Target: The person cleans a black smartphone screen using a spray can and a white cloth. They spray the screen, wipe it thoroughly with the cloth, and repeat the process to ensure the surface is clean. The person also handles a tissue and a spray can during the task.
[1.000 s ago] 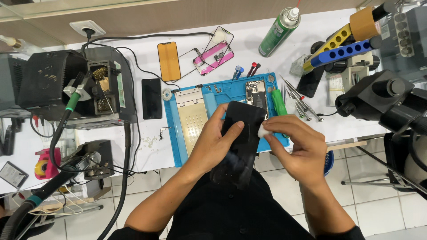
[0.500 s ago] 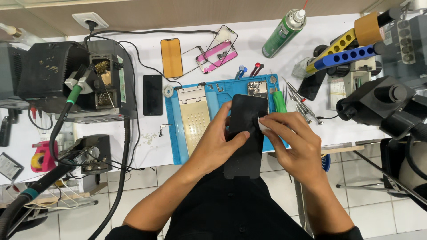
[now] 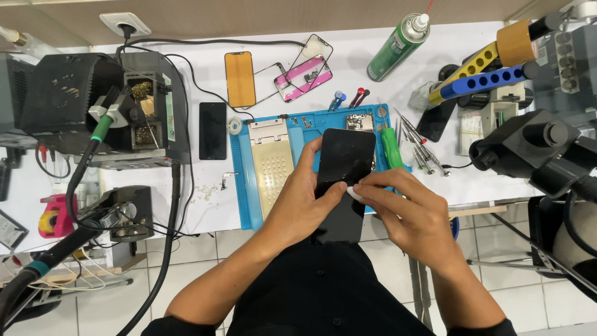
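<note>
A flat black rectangular phone (image 3: 342, 180) with a glossy glass face is held between both hands above the near edge of the white table (image 3: 373, 81), tilted slightly, its top end over the blue silicone work mat (image 3: 249, 205). The left hand (image 3: 301, 208) grips the phone from its left side, thumb pressed across the glass and fingers curled around the edge and behind. The right hand (image 3: 413, 214) comes in from the right; its fingertips are pinched narrowly on a small white wad of cloth or tissue (image 3: 353, 191) that touches the phone's right edge just beside the left thumb.

The blue mat has shallow moulded compartments along its far edge; small screws and bits seem to lie in them, too small to tell apart. On the mat rest a pale perforated metal plate (image 3: 273, 174), a small silver phone part (image 3: 359, 122) just beyond the phone, and a green-handled tool (image 3: 392, 148) at the right. Beyond the mat lie an orange phone screen (image 3: 240, 78), a pink-edged phone frame (image 3: 303, 78) and a green spray can (image 3: 398, 42). A black soldering station (image 3: 93, 106) stands well to the left.
</note>
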